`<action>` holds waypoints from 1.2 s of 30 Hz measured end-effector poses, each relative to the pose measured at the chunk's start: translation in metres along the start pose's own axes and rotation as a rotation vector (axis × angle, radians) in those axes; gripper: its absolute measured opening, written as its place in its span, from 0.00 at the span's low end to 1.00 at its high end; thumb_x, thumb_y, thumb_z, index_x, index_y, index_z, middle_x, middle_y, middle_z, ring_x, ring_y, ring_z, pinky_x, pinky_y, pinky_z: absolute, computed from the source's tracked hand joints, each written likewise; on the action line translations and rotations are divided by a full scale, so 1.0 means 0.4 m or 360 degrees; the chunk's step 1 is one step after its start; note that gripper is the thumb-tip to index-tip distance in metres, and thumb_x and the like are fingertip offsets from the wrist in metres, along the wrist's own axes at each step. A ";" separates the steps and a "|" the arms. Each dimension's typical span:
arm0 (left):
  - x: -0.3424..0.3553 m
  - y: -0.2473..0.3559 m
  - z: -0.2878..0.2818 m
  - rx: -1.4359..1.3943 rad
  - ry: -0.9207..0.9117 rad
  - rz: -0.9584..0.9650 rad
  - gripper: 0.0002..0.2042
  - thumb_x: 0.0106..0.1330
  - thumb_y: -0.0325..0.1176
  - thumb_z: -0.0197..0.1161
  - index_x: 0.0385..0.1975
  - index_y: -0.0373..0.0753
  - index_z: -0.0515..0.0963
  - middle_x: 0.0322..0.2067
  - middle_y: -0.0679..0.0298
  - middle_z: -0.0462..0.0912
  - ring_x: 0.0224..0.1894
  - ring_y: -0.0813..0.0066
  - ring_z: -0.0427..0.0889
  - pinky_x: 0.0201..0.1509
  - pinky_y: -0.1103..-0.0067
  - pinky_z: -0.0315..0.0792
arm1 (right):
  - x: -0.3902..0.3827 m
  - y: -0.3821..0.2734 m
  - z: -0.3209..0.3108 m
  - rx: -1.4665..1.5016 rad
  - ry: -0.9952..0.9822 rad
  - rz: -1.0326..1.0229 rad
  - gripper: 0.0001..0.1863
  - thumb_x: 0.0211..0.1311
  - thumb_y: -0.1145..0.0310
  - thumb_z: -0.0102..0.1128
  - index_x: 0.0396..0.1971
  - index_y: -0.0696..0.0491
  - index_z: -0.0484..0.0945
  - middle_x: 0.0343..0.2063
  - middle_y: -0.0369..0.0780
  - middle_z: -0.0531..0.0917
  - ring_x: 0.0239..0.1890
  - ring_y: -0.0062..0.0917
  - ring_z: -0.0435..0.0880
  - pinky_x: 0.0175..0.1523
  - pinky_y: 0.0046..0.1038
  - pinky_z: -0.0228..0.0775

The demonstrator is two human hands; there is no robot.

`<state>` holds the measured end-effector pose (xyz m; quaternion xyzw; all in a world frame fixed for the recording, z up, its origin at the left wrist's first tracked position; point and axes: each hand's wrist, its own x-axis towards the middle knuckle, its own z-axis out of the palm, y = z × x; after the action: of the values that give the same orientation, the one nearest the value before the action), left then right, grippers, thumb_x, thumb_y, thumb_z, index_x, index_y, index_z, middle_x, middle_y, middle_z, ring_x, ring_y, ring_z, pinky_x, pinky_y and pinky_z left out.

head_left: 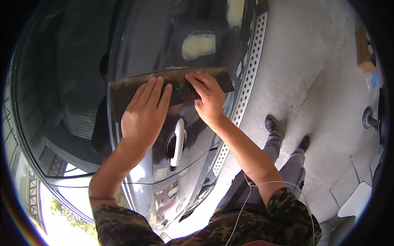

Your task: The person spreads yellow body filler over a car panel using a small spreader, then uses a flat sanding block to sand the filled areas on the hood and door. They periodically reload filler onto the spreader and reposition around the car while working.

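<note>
Both my hands are on a long, dark, smudged flat strip (177, 85) lying crosswise against the dark car door (143, 39). My left hand (144, 110) holds its left half, fingers stretched across the face; the thumb is hidden. Toward the right end, my right hand (210, 96) grips the strip with bent fingers on top and the thumb near its lower edge. A pale cream filler patch (198, 45) shows on the door just beyond the strip. Nearer to me, between my forearms, is a white door handle (177, 143).
The dark side window (61, 86) fills the left. Along the car's right side runs a perforated metal running board (251, 67). Grey concrete floor (312, 45) stretches to the right, with a cardboard box (364, 51) at its edge. A thin white cable (242, 211) hangs before my body.
</note>
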<state>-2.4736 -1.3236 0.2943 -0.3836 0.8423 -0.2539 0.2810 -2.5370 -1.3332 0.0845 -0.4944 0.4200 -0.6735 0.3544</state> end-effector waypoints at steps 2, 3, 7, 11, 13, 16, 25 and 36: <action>-0.013 0.003 0.006 -0.0018 0.0003 -0.0007 0.20 0.55 0.28 0.62 0.50 0.37 0.82 0.53 0.53 0.83 0.58 0.61 0.81 0.65 0.71 0.73 | -0.014 0.002 0.003 0.0015 -0.0009 0.0014 0.37 0.33 0.91 0.56 0.50 0.51 0.83 0.48 0.38 0.83 0.54 0.38 0.81 0.59 0.34 0.76; -0.019 0.006 0.009 -0.0029 0.0002 -0.0011 0.20 0.55 0.28 0.62 0.50 0.37 0.82 0.53 0.53 0.82 0.58 0.61 0.81 0.65 0.71 0.73 | -0.022 0.002 0.004 0.0013 -0.0010 0.0017 0.37 0.33 0.91 0.56 0.51 0.51 0.83 0.48 0.38 0.83 0.55 0.38 0.81 0.59 0.35 0.75; -0.047 0.018 0.011 -0.0081 -0.0066 -0.0047 0.20 0.56 0.26 0.61 0.52 0.37 0.81 0.54 0.53 0.82 0.59 0.60 0.80 0.65 0.69 0.73 | -0.052 -0.001 0.015 -0.0010 0.0002 -0.0004 0.39 0.32 0.91 0.56 0.52 0.50 0.83 0.48 0.38 0.83 0.55 0.38 0.81 0.62 0.39 0.74; -0.072 0.037 0.007 -0.0157 -0.0117 -0.0095 0.21 0.58 0.23 0.61 0.54 0.37 0.79 0.56 0.53 0.81 0.60 0.58 0.79 0.65 0.66 0.75 | -0.083 -0.007 0.017 0.0008 -0.0050 0.0019 0.39 0.31 0.90 0.57 0.53 0.49 0.83 0.49 0.38 0.83 0.57 0.38 0.80 0.64 0.43 0.72; -0.083 0.049 -0.005 -0.0178 -0.0151 -0.0107 0.21 0.58 0.23 0.61 0.54 0.37 0.79 0.56 0.53 0.81 0.61 0.58 0.79 0.65 0.66 0.75 | -0.096 -0.013 0.009 0.0017 -0.0089 0.0012 0.40 0.32 0.89 0.58 0.54 0.49 0.82 0.51 0.37 0.82 0.57 0.38 0.79 0.65 0.43 0.71; -0.092 0.064 -0.029 -0.0223 -0.0220 -0.0119 0.21 0.58 0.23 0.60 0.55 0.37 0.79 0.56 0.53 0.81 0.61 0.58 0.79 0.65 0.66 0.75 | -0.112 -0.022 -0.016 -0.0007 -0.0209 -0.0018 0.39 0.32 0.88 0.59 0.55 0.49 0.81 0.52 0.37 0.81 0.57 0.39 0.79 0.65 0.44 0.71; -0.024 0.011 -0.046 -0.0140 -0.0131 -0.0062 0.22 0.57 0.22 0.60 0.54 0.39 0.80 0.56 0.54 0.81 0.61 0.60 0.79 0.65 0.69 0.74 | -0.035 -0.001 -0.006 -0.0002 -0.0053 -0.0090 0.37 0.34 0.88 0.60 0.54 0.52 0.80 0.51 0.39 0.81 0.57 0.41 0.79 0.66 0.44 0.70; -0.020 -0.014 -0.001 -0.0160 -0.0146 -0.0046 0.23 0.56 0.20 0.61 0.54 0.38 0.80 0.56 0.54 0.81 0.60 0.58 0.79 0.65 0.67 0.74 | -0.038 -0.004 0.037 0.0090 0.0012 0.0098 0.39 0.33 0.91 0.55 0.53 0.50 0.82 0.49 0.39 0.83 0.56 0.39 0.81 0.67 0.40 0.70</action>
<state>-2.4667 -1.3205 0.3002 -0.4207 0.8345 -0.1975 0.2960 -2.5191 -1.3223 0.0826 -0.4686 0.4171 -0.6756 0.3872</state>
